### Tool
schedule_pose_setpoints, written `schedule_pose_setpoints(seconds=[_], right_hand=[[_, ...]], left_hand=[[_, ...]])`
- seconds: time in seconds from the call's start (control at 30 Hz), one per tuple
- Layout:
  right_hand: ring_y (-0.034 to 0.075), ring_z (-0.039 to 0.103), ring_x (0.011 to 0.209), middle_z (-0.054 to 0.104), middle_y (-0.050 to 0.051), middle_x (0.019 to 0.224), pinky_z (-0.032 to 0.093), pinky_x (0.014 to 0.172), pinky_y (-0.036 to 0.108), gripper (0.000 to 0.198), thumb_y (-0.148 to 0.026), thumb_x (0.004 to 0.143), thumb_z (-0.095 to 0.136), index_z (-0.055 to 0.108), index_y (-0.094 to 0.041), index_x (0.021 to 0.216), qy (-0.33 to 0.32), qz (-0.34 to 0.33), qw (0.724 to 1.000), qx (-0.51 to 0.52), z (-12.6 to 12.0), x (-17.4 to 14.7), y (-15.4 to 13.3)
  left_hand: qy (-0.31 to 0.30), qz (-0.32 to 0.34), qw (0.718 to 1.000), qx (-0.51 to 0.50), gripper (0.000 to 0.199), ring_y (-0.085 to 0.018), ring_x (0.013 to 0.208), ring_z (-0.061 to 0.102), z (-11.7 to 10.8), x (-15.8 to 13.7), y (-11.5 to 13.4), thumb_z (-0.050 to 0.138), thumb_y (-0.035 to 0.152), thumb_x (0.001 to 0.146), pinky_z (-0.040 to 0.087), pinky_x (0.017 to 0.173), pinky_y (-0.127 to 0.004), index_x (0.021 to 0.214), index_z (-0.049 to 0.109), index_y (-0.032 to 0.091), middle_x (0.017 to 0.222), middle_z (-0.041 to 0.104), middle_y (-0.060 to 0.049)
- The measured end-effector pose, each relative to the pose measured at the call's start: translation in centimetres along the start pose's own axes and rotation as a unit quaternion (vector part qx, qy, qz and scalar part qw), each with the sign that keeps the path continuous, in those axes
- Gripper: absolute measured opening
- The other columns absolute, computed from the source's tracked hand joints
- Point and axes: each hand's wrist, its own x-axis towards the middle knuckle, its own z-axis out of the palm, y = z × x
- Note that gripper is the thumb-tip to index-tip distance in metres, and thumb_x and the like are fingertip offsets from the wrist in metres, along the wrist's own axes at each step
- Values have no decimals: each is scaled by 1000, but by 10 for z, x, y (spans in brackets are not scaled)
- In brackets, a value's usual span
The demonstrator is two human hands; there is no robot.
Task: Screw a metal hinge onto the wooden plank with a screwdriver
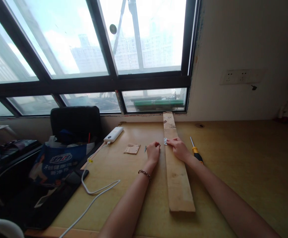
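Desk (pixel 233 185), one: wood-coloured top, under a window.

Plank (pixel 180 185), one: pale timber, laid flat, running from near the viewer to the wall side; dark marks at the far end.

Hands, two. Right hand (pixel 181 150): lying across the plank, fingers narrowed, tips on a metal plate (whether pinching or only pressing, cannot tell). Left hand (pixel 153 152): on the desk just left of the plank, fingers drawn in; a reddish spot shows at the tips, but whether anything is held cannot be told.

Screwdriver (pixel 195 151), one: yellow-and-black handle, lying right of the plank by the right forearm, tip pointing away; not in use.

Handheld device (pixel 113 134), one: white, cabled, at the desk's left edge.

Flat tan piece (pixel 132 148), one: card or thin wood, left of the left hand.

Hinge-like metal plate (pixel 165 141), one: silvery, holed, at the plank's left edge.

Screw-like piece (pixel 145 149), one: just beside the left hand.

Step in hand, as judged: steadying the plate against the plank's edge. The next move seems to call for a firm right hand, keeping the plate aligned, and a fine left-hand pinch on a small fastener.
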Motion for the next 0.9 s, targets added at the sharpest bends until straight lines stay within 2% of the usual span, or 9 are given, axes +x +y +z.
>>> schedule_pose_setpoints(seconds=[0.1,0.2,0.3,0.4,0.53,0.9], right_hand=[[17,48,93,62,-1,112,42,84,28,46,-1,75,41,61,-24,110,1,2,1000,4,0,0,0],[17,48,94,63,-2,112,41,85,27,47,1,74,41,62,-24,108,-2,6,1000,4,-1,0,-1],[17,49,94,63,-1,111,41,85,27,45,0,75,42,63,-23,106,-4,11,1000,3,-3,0,-3],[17,49,95,63,0,110,41,85,26,44,0,75,42,63,-22,106,-4,14,1000,3,-4,0,-4],[16,49,95,63,0,110,41,85,26,45,1,75,41,63,-22,107,-6,17,1000,2,-4,0,-4],[17,50,96,62,0,113,42,86,29,48,2,74,41,62,-23,108,-9,22,1000,10,-6,0,-7]], left_hand=[[21,4,996,88,21,-16,80,61,-22,-3,-7,54,32,76,42,72,-27,86,69,21,86,69,-5],[57,32,984,168,21,-19,88,57,-42,-3,-19,55,34,74,40,80,-29,80,71,23,87,68,-4],[44,-9,979,199,24,-20,86,57,-52,-1,-27,53,37,74,40,75,-29,83,71,23,86,67,-4],[31,-41,973,225,25,-20,84,57,-52,-1,-28,54,38,73,40,69,-29,88,69,24,85,68,-4],[36,-45,961,271,27,-22,82,57,-49,-2,-25,53,35,72,38,68,-30,94,65,24,79,67,-4],[34,-17,949,313,24,-24,85,56,-50,-4,-23,51,33,75,37,69,-31,91,64,21,80,65,-7]])
